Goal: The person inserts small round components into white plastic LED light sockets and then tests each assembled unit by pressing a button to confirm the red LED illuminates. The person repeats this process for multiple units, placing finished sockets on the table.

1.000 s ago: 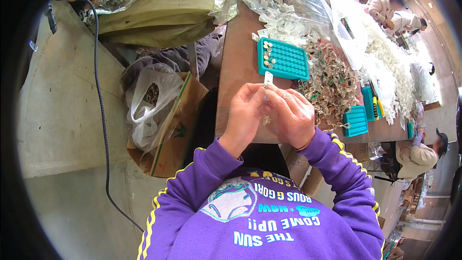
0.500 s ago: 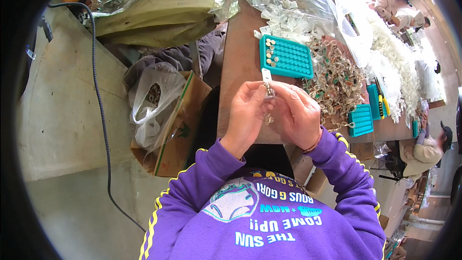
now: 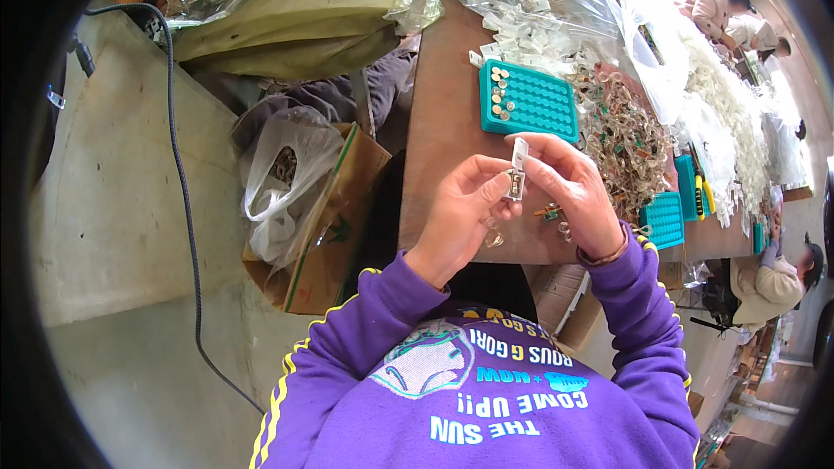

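Above the table's near edge, my left hand [image 3: 465, 213] pinches a small plastic case [image 3: 515, 186] between thumb and fingers. Metal bits show inside its clear body, and a white flap [image 3: 519, 153] stands up from it. My right hand [image 3: 573, 194] is closed at the flap, thumb and index finger on it; its other fingers are curled, and small wired parts [image 3: 550, 211] show by them. Just below my left hand is a coil of clear wire [image 3: 493, 240]. Beyond both hands lies a teal tray [image 3: 552, 108] with rows of round pockets, with several button cells [image 3: 499, 94] at its left end.
A tangled heap of wired parts [image 3: 621, 122] covers the table to the right, with white plastic pieces [image 3: 530, 30] behind. Another teal tray [image 3: 663, 219] and yellow-handled pliers [image 3: 698, 195] lie farther right. A cardboard box [image 3: 343, 226] stands at left. Other people work along the right.
Both hands have shifted a little right with the case. It is tilted so its inside shows more plainly, and my right hand's fingers have risen to the white flap.
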`<state>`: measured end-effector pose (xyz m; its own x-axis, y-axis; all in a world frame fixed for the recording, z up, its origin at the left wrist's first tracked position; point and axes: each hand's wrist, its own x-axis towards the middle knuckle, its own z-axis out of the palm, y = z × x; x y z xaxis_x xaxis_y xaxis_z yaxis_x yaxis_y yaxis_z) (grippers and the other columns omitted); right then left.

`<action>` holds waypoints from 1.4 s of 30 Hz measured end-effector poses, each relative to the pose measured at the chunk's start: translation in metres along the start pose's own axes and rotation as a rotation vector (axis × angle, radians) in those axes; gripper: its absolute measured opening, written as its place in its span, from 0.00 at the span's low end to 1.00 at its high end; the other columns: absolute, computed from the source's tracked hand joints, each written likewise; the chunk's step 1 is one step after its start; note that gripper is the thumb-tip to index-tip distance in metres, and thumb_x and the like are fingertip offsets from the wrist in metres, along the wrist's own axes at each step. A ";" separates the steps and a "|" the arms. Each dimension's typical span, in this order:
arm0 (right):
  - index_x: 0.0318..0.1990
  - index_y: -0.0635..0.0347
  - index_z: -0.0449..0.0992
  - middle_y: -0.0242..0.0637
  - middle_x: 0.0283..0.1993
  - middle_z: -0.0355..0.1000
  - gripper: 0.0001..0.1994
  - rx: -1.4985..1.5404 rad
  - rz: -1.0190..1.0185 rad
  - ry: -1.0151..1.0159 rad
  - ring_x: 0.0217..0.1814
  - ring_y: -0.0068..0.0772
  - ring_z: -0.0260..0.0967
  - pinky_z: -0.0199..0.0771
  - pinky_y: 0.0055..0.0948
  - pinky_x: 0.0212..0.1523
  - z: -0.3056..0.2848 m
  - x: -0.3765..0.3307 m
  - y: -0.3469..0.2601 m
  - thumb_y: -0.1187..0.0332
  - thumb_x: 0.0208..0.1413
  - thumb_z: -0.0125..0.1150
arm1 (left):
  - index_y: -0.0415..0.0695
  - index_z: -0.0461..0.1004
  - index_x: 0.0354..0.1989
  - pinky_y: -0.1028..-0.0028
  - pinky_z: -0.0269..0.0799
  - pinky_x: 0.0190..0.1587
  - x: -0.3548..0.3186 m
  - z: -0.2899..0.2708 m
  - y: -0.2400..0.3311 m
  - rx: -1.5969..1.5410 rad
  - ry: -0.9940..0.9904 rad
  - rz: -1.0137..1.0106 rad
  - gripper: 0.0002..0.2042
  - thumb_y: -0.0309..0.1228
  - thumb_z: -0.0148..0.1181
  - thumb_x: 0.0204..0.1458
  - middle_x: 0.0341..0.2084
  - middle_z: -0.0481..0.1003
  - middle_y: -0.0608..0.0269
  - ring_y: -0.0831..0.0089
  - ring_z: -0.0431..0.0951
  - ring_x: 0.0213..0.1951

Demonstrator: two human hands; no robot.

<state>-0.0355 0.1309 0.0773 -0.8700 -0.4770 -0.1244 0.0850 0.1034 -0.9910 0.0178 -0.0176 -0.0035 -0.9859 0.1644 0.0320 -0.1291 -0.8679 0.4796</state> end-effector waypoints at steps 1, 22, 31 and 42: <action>0.50 0.65 0.73 0.26 0.41 0.73 0.13 0.066 0.080 -0.029 0.39 0.15 0.70 0.70 0.19 0.43 -0.002 0.000 -0.001 0.67 0.62 0.59 | 0.41 0.72 0.46 0.78 0.73 0.40 -0.001 0.000 0.001 0.004 -0.024 -0.013 0.08 0.30 0.56 0.61 0.37 0.77 0.63 0.77 0.77 0.40; 0.42 0.59 0.79 0.35 0.36 0.75 0.21 -1.112 -1.050 0.063 0.37 0.37 0.75 0.73 0.34 0.38 -0.010 -0.017 -0.022 0.65 0.38 0.73 | 0.43 0.72 0.47 0.78 0.72 0.43 -0.014 0.043 0.005 0.018 0.120 -0.046 0.10 0.34 0.54 0.63 0.39 0.76 0.67 0.82 0.76 0.42; 0.42 0.61 0.77 0.36 0.35 0.74 0.19 -1.072 -0.902 0.006 0.33 0.37 0.73 0.74 0.33 0.36 -0.010 -0.028 -0.016 0.64 0.41 0.72 | 0.43 0.72 0.47 0.80 0.70 0.42 -0.019 0.041 -0.001 0.105 0.159 -0.058 0.10 0.34 0.53 0.63 0.40 0.76 0.68 0.83 0.75 0.40; 0.38 0.61 0.78 0.33 0.29 0.74 0.13 -1.086 -1.040 0.004 0.29 0.33 0.73 0.74 0.32 0.35 -0.013 -0.027 -0.009 0.70 0.43 0.69 | 0.45 0.69 0.49 0.73 0.72 0.47 -0.024 0.037 -0.006 -0.108 0.055 -0.187 0.11 0.37 0.50 0.65 0.38 0.74 0.69 0.82 0.74 0.41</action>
<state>-0.0192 0.1544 0.0906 -0.3154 -0.7401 0.5940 -0.9439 0.3090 -0.1161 0.0465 0.0007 0.0250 -0.9477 0.3037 -0.0977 -0.3177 -0.8705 0.3759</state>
